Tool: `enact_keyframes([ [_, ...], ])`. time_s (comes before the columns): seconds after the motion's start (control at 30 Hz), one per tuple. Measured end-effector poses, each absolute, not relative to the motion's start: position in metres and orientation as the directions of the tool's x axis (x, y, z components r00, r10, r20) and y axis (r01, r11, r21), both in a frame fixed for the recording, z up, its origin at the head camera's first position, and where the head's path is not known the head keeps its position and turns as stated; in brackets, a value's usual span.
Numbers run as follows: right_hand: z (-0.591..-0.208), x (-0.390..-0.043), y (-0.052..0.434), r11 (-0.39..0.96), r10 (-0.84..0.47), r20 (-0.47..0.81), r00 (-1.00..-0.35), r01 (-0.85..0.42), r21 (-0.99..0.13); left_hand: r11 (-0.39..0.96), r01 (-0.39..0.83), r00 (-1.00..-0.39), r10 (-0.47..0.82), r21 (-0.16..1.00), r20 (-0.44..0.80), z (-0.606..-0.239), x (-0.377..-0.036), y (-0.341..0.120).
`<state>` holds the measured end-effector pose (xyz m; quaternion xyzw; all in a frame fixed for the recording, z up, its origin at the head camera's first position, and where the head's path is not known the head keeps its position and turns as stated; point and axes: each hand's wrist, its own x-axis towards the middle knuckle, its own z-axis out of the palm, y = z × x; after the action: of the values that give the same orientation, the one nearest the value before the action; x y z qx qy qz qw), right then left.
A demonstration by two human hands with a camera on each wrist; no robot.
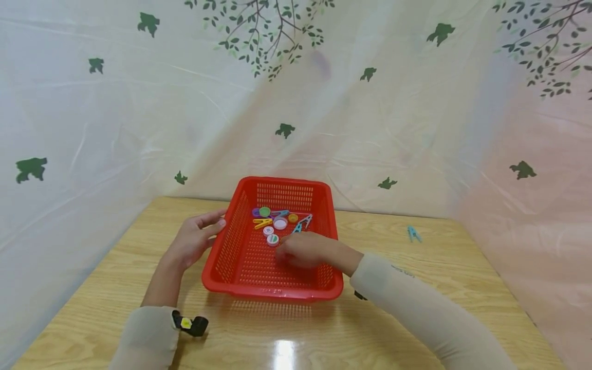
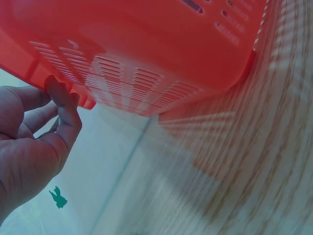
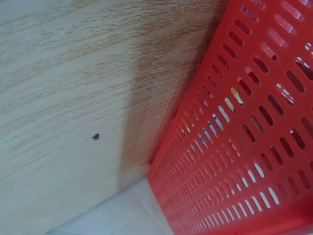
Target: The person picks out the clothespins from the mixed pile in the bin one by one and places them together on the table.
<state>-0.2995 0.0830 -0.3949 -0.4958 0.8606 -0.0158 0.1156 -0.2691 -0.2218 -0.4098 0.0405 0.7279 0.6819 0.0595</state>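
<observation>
The left hand (image 1: 191, 240) touches the red basket (image 1: 231, 234) with relaxed fingers, the right hand (image 1: 302, 250) reaches inside, its grip I cannot tell

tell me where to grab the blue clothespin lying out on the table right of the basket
Probably best to pinch the blue clothespin across its two long sides near the middle, coming straight down from above. It lies flat on the wooden table, apart from the red basket, so nothing crowds it. The right hand is nearer.

Bright, even light; glare on the table (image 1: 284, 354); left wrist view motion-blurred
</observation>
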Motion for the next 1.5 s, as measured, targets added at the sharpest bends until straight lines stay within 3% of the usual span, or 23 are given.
enact_keyframes([
  [0.3, -0.392, -0.296, 0.083, 0.502, -0.862, -0.136, -0.488, -0.859, -0.102, 0.07, -0.015, -0.99, 0.141, 0.997, -0.025, -0.411, -0.269, -0.222],
  [0.67, -0.391, -0.297, 0.087, 0.564, -0.822, -0.158, -0.547, -0.819, -0.106, 0.081, -0.02, -0.991, 0.134, 0.997, -0.031, -0.414, -0.27, -0.221],
  [0.93, -0.383, -0.299, 0.09, 0.563, -0.823, -0.158, -0.546, -0.821, -0.094, 0.081, -0.008, -0.991, 0.136, 0.997, -0.019, -0.414, -0.269, -0.222],
  [1.3, -0.362, -0.304, 0.099, 0.539, -0.842, -0.077, -0.534, -0.838, -0.09, 0.082, -0.021, -0.99, 0.135, 0.996, -0.032, -0.411, -0.268, -0.222],
  [1.5, -0.353, -0.306, 0.108, 0.569, -0.822, -0.04, -0.569, -0.815, -0.104, 0.076, -0.027, -0.99, 0.133, 0.997, -0.037, -0.411, -0.269, -0.221],
])
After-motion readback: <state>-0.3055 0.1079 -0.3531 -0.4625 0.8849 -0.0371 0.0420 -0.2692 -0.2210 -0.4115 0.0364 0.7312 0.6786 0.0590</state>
